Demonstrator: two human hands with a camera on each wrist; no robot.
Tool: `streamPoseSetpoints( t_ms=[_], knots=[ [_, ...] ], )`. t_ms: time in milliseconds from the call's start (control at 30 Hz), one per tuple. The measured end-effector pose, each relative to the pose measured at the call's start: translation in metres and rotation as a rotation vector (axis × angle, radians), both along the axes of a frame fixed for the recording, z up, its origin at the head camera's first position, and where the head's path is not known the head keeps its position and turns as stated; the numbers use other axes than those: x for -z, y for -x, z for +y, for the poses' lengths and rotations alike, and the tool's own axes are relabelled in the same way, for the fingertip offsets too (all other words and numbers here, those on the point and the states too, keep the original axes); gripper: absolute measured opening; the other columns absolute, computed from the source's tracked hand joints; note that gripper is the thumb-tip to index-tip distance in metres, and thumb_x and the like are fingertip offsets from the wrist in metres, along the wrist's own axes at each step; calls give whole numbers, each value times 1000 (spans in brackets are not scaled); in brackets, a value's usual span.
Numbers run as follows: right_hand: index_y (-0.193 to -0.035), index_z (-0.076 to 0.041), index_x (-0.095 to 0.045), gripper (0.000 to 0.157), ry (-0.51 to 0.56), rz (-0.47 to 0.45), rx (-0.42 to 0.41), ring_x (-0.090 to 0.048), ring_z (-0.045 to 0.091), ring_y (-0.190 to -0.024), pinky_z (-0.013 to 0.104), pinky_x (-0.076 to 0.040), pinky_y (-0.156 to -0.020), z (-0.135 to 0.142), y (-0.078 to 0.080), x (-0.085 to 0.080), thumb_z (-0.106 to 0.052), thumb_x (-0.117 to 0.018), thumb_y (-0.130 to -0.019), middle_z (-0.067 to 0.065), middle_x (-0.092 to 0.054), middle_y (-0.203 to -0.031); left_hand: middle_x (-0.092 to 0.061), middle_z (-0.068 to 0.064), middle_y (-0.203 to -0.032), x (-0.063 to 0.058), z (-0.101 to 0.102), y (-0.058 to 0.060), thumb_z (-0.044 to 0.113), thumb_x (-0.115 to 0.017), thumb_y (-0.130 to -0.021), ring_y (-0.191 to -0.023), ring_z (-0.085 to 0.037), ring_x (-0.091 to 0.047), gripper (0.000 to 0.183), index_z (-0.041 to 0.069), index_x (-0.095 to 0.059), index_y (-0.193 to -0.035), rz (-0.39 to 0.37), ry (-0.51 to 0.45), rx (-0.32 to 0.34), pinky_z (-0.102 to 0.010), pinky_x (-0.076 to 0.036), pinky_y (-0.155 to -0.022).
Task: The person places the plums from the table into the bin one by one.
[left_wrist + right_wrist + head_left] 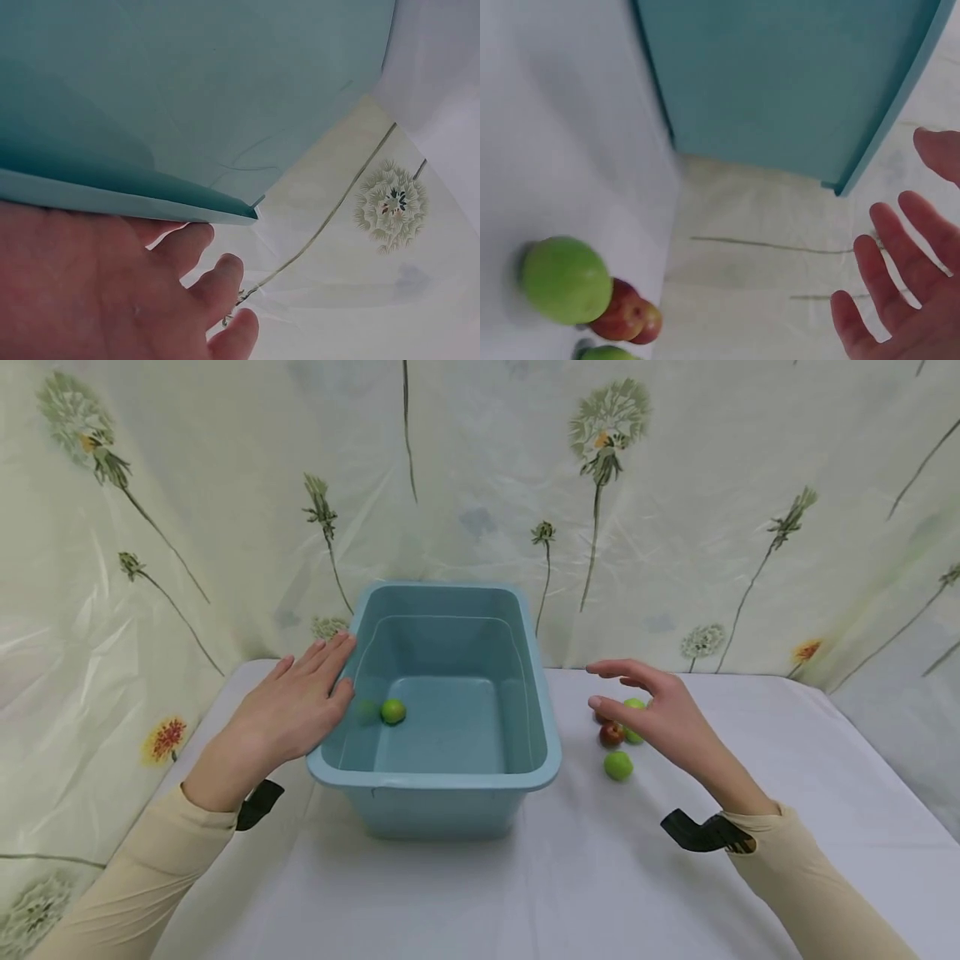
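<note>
A light-blue plastic tub (435, 781) stands on the white-covered table, with one small round green fruit (393, 711) on its floor at the left. My left hand (296, 702) rests along the tub's left rim, its fingers extended; the left wrist view shows the palm (82, 277) right at that rim. Right of the tub, my right hand (663, 710) is raised over several small green and red fruits, fingers parted and holding nothing. A green fruit (618, 766) lies nearest me, with a red one (611, 734) just behind. The hand partly covers the others.
A pale plastic sheet (480, 468) printed with dandelions hangs behind and beside the table (600, 893). Black straps (701, 833) circle both wrists below beige sleeves. The tub's walls rise well above the table, and its open top faces up.
</note>
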State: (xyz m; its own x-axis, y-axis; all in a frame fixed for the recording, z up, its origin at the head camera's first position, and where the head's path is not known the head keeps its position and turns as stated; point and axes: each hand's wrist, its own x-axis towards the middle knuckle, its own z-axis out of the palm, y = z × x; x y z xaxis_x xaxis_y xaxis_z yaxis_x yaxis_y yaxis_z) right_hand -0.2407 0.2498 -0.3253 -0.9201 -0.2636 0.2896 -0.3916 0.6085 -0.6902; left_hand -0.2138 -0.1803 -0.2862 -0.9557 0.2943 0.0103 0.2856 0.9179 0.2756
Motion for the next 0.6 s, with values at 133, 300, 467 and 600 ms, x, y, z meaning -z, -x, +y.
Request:
streamPoseSetpoints(
  t_ms=[133,300,467,600],
  knots=[
    [-129,-25,-64,41,-20,-18,15,-53,22,-117,50,-42,-96,10,-6,6,-33,-74,-90,-3,-62,-126,-7,-8,-164,-1,1,1,32,-23,-106,-149,-32,-4,59,11,-11,-159,-5,13,0,-58,-6,-116],
    [-133,-24,-61,43,-74,-49,23,-54,22,-108,42,-47,-84,19,-11,16,-36,-70,-92,-1,-62,-127,-7,-8,-164,0,1,0,31,-22,-106,-149,-33,-5,58,10,-11,-159,0,12,1,-58,-7,-116],
    [-134,-23,-60,44,-117,-41,25,-53,25,-99,33,-47,-77,28,-13,26,-35,-69,-93,-1,-63,-125,-7,-8,-164,0,1,0,32,-22,-106,-149,-33,-5,58,10,-11,-159,4,11,2,-58,-7,-116],
    [-132,-21,-61,42,-135,-43,24,-53,25,-108,38,-46,-86,34,-14,36,-36,-69,-93,2,-63,-125,-8,-9,-164,0,1,0,32,-23,-106,-149,-33,-6,58,10,-12,-159,7,9,-1,-58,-7,-116]
  ],
)
